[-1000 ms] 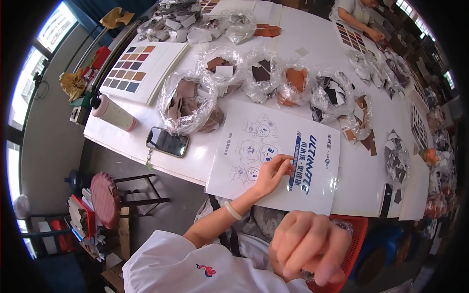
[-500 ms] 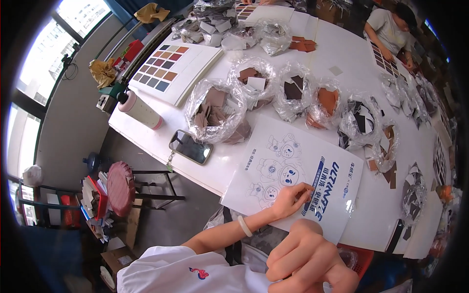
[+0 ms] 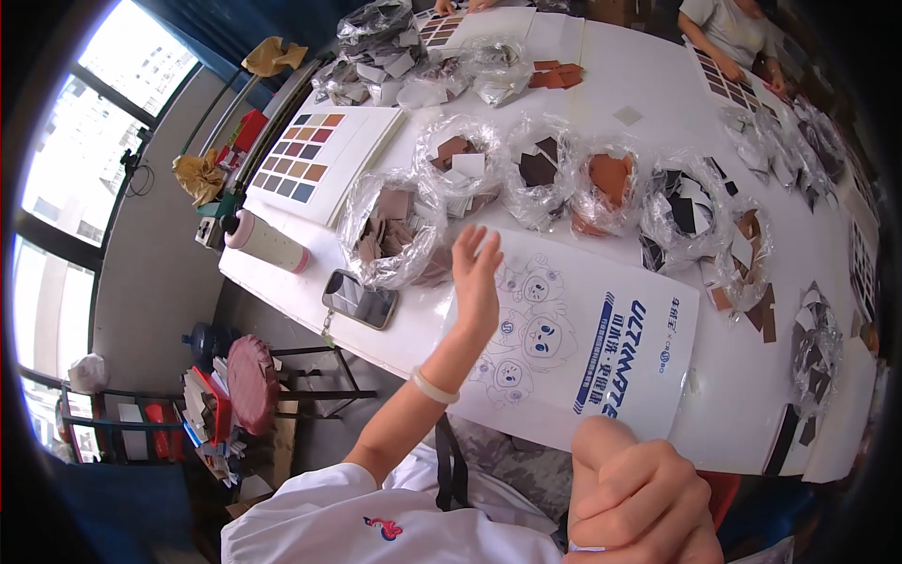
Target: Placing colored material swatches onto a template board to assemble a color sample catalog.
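My left hand [image 3: 477, 277] is raised over the left end of a printed white sheet [image 3: 648, 362] with cartoon line drawings and blue lettering. Its fingers are stretched out and hold nothing; the nearest thing is an open clear plastic bag [image 3: 393, 230] of brownish-pink swatches. A pale bangle [image 3: 434, 386] circles that wrist. Close to the camera, my right hand [image 3: 644, 498] is curled into a fist at the sheet's lower edge. A small pale bit shows under its fingers, but I cannot make out what it is.
More swatch bags continue rightward, including one of orange-brown pieces [image 3: 609, 179]. A phone [image 3: 360, 299] and pink-capped bottle [image 3: 266, 242] lie near the left edge, below a colour sample board [image 3: 305, 155]. A co-worker [image 3: 728, 42] sits at the far right. A round red stool [image 3: 253, 374] stands lower left.
My left hand has lifted off the sheet's blue lettering and moved up and left toward the swatch bag, its fingers straightening. My right fist has shifted right and down. The view has turned slightly.
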### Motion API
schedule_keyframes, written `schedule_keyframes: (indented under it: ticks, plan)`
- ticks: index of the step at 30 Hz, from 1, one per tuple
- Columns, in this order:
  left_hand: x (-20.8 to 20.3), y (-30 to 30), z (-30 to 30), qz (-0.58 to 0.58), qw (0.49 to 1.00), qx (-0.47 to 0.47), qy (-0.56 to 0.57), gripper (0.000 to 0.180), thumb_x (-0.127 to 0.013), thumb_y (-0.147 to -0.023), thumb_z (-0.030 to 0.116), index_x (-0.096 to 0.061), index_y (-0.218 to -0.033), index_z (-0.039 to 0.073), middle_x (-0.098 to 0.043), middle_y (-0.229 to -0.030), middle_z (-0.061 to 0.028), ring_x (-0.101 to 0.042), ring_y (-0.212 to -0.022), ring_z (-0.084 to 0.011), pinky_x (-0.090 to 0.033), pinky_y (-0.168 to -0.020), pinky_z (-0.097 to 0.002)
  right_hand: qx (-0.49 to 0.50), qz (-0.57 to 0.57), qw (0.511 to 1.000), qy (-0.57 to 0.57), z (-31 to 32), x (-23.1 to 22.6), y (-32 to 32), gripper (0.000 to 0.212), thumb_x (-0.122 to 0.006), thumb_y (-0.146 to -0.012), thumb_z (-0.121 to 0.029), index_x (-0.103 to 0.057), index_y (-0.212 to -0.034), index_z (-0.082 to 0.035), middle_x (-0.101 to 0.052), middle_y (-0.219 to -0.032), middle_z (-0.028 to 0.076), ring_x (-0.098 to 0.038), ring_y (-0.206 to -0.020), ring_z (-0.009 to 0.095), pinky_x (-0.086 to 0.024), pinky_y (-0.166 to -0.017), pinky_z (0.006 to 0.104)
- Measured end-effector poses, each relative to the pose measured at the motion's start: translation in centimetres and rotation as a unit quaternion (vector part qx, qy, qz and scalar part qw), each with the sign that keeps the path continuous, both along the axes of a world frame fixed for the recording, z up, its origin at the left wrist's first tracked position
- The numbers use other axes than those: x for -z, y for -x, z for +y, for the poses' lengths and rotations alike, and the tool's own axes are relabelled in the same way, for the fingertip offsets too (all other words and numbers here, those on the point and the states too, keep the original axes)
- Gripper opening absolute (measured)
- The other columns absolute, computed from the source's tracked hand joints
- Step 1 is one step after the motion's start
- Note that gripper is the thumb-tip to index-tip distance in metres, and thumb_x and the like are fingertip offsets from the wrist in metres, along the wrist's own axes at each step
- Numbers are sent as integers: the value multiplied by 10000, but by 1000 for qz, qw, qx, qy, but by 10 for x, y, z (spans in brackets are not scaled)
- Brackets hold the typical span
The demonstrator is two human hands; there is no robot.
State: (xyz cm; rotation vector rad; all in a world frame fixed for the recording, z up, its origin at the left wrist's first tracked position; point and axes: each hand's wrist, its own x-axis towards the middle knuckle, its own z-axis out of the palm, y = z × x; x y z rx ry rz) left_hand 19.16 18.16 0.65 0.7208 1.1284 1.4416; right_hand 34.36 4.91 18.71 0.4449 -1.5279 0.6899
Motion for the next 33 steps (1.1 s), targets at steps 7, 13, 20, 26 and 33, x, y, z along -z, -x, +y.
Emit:
schedule_keyframes:
  ticks: [7,13,20,26,33]
  plan:
    - [4,14,143,-67,930,-145,332,696,-756,-828,479,-502,-1324,63,-549,-1089,-64,-548,-899,-164,-467,-703,-370,14,80,996,-43,-7,0,-6,83,-579,-813,-11,-513,-863,-17,-603,-633,116,-538,-487,188,-402,-435,283]
    - [23,5,181,0,954,-133,270,585,-686,-882,425,-532,-1317,66,-584,-1184,-75,-584,-989,-197,-487,-795,-362,4,91,995,-47,-14,-2,-15,66,-528,-809,38,-496,-819,-19,-590,-616,126,-526,-466,185,-398,-412,274]
    - [1,-17,173,39,938,-151,309,461,-646,-857,250,-559,-1253,30,-598,-1239,-130,-614,-1033,-247,-503,-852,-376,4,90,995,-53,-12,-2,-23,85,-499,-830,44,-477,-825,-38,-588,-617,136,-529,-464,188,-409,-407,282]
    - [53,8,192,-52,944,-243,218,403,-643,-721,-41,-570,-1117,-51,-624,-1095,-148,-648,-896,-248,-518,-755,-342,-14,89,994,-57,-9,0,-23,88,-506,-846,27,-469,-843,-53,-589,-620,135,-540,-471,193,-408,-399,284]
    - [89,17,156,-139,988,-67,-19,326,-568,-713,-151,-581,-1022,-50,-629,-877,-105,-617,-729,-196,-450,-606,-265,9,60,997,-38,-7,3,-25,103,-533,-824,22,-470,-804,-57,-586,-612,121,-546,-469,190,-396,-385,284]
